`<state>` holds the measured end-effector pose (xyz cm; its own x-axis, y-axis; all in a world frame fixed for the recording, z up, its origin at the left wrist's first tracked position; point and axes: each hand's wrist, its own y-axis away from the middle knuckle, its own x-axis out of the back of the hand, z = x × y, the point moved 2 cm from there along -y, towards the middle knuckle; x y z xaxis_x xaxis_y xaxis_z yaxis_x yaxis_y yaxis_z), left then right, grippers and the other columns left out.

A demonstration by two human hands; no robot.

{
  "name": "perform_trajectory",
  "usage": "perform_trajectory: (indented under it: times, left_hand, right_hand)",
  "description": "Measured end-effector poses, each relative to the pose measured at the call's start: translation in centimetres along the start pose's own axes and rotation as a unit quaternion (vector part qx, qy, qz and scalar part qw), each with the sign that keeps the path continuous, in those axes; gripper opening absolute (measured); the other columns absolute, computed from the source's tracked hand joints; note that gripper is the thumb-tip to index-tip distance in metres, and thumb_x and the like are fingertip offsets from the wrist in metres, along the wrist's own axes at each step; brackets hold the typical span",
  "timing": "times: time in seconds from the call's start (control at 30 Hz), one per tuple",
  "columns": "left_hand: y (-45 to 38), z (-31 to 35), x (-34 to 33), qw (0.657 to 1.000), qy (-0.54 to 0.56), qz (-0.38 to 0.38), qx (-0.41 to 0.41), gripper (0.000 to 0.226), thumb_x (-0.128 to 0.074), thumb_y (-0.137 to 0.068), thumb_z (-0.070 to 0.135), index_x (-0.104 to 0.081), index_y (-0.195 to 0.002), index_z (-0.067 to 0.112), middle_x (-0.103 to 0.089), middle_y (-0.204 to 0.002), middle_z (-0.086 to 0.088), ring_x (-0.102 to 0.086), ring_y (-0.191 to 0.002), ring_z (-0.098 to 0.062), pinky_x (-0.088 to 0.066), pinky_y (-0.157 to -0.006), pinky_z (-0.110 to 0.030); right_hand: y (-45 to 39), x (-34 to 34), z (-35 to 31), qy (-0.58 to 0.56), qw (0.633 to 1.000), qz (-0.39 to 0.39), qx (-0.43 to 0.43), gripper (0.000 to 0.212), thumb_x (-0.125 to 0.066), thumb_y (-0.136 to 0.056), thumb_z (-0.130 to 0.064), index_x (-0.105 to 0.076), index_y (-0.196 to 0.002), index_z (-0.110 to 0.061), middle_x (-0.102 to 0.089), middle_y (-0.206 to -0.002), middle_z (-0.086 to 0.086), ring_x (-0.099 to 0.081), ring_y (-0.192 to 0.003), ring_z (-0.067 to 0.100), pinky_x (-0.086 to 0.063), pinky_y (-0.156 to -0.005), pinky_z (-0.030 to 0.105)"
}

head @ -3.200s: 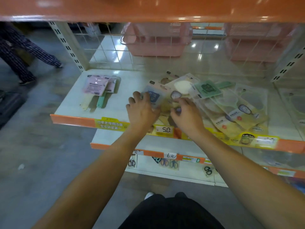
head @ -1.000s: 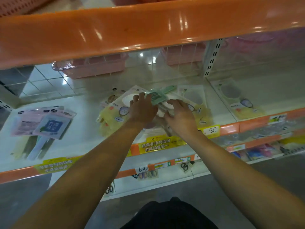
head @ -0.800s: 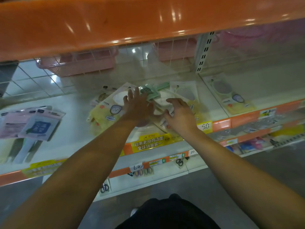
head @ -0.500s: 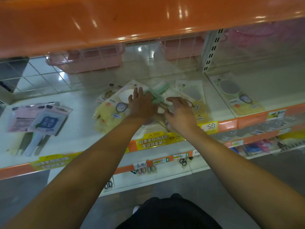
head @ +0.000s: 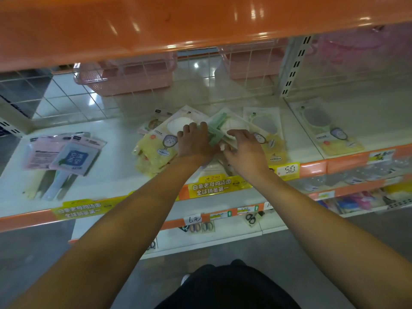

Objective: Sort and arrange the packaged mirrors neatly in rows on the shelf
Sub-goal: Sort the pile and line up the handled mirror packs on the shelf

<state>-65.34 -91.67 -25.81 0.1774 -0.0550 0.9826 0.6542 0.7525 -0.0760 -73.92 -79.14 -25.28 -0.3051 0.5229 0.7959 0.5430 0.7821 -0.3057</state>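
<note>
A loose pile of packaged mirrors, mostly yellow-and-clear packs, lies mid-shelf on the white shelf. My left hand rests on the pile, its fingertips at a green pack on top. Just right of it, my right hand curls its fingers and thumb over a clear pack with a white mirror. A small stack of pink and blue packs lies at the shelf's left. One yellow pack lies alone to the right.
An orange upper shelf hangs low over the work area. Pink baskets stand behind a wire grid at the back. A white upright post divides the shelf. Price tags line the orange front edge; lower shelves hold scissors.
The blue pack that lay under my left hand in the pile now lies on the left stack. Both hands have gone back to the middle pile and closed in on the green pack.
</note>
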Motion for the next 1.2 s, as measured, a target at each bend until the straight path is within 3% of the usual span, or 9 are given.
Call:
perform_trajectory:
  times: [0.17,0.33,0.6,0.73,0.83,0.93,1.07,1.2]
  left_hand:
    - [1.3,-0.4,0.8,1.0,0.023,0.015,0.006,0.071,-0.06,-0.072,0.069,-0.046,-0.114,0.013,-0.048,-0.116,-0.013,-0.043,-0.11,-0.033,-0.036,-0.091,-0.042]
    - [3.0,-1.8,1.8,0.998,0.054,-0.011,0.034,0.072,-0.068,-0.07,0.061,-0.045,-0.119,0.013,-0.045,-0.121,-0.013,-0.042,-0.115,-0.033,-0.037,-0.095,-0.042]
    - [6.6,-9.9,4.3,0.99,0.048,0.068,0.109,0.076,-0.066,-0.071,0.062,-0.045,-0.121,0.008,-0.045,-0.124,-0.014,-0.042,-0.114,-0.032,-0.038,-0.094,-0.042]
    - [9.0,-15.2,5.1,0.98,0.042,0.117,0.157,0.07,-0.064,-0.07,0.061,-0.052,-0.112,0.006,-0.051,-0.115,-0.015,-0.047,-0.107,-0.035,-0.04,-0.086,-0.042]
    - [10.4,-19.2,5.2,0.971,0.004,0.145,0.188,0.065,-0.058,-0.066,0.06,-0.057,-0.099,0.004,-0.058,-0.099,-0.018,-0.056,-0.092,-0.037,-0.045,-0.073,-0.043]
    - [11.1,-23.1,5.4,0.962,-0.029,0.155,0.224,0.055,-0.067,-0.06,0.048,-0.057,-0.089,0.002,-0.059,-0.088,-0.02,-0.058,-0.081,-0.038,-0.045,-0.069,-0.042]
    - [11.3,-27.4,5.6,0.955,-0.039,0.131,0.264,0.06,-0.074,-0.066,0.047,-0.055,-0.101,0.002,-0.058,-0.1,-0.022,-0.055,-0.093,-0.039,-0.042,-0.077,-0.044]
    - [11.4,-29.3,4.4,0.95,-0.028,0.132,0.283,0.065,-0.058,-0.081,0.061,-0.052,-0.11,0.003,-0.052,-0.12,-0.022,-0.046,-0.11,-0.039,-0.036,-0.088,-0.047]
  right_hand:
    - [0.1,-0.3,-0.7,0.0,1.0,0.001,0.009,0.038,-0.062,-0.082,-0.021,-0.063,-0.119,-0.008,-0.063,-0.113,0.013,-0.06,-0.101,0.037,-0.05,-0.081,0.042]
    - [0.5,-1.2,-2.5,-0.005,0.999,-0.029,0.016,0.042,-0.061,-0.085,-0.022,-0.059,-0.125,-0.011,-0.06,-0.122,0.011,-0.055,-0.111,0.032,-0.046,-0.089,0.041]
    - [0.2,-5.2,-9.4,-0.042,0.992,-0.09,0.071,0.042,-0.061,-0.086,-0.023,-0.057,-0.127,-0.013,-0.058,-0.125,0.009,-0.051,-0.117,0.03,-0.043,-0.097,0.04]
    - [0.4,-7.8,-13.3,-0.041,0.987,-0.12,0.102,0.042,-0.06,-0.087,-0.025,-0.056,-0.127,-0.012,-0.057,-0.126,0.01,-0.051,-0.118,0.029,-0.042,-0.096,0.038]
    - [0.6,-9.5,-15.5,-0.034,0.982,-0.147,0.113,0.044,-0.057,-0.09,-0.026,-0.053,-0.131,-0.011,-0.053,-0.131,0.011,-0.049,-0.121,0.031,-0.041,-0.098,0.039]
    - [0.8,-10.8,-17.2,-0.035,0.979,-0.16,0.117,0.043,-0.054,-0.092,-0.027,-0.052,-0.133,-0.013,-0.051,-0.135,0.01,-0.047,-0.122,0.03,-0.039,-0.099,0.038]
    - [0.8,-12.0,-18.7,-0.046,0.98,-0.153,0.121,0.04,-0.055,-0.092,-0.026,-0.053,-0.13,-0.015,-0.053,-0.13,0.006,-0.05,-0.116,0.028,-0.04,-0.097,0.038]
    - [0.9,-12.6,-19.2,-0.04,0.982,-0.143,0.114,0.04,-0.055,-0.092,-0.025,-0.053,-0.131,-0.014,-0.053,-0.131,0.005,-0.048,-0.12,0.026,-0.037,-0.095,0.034]
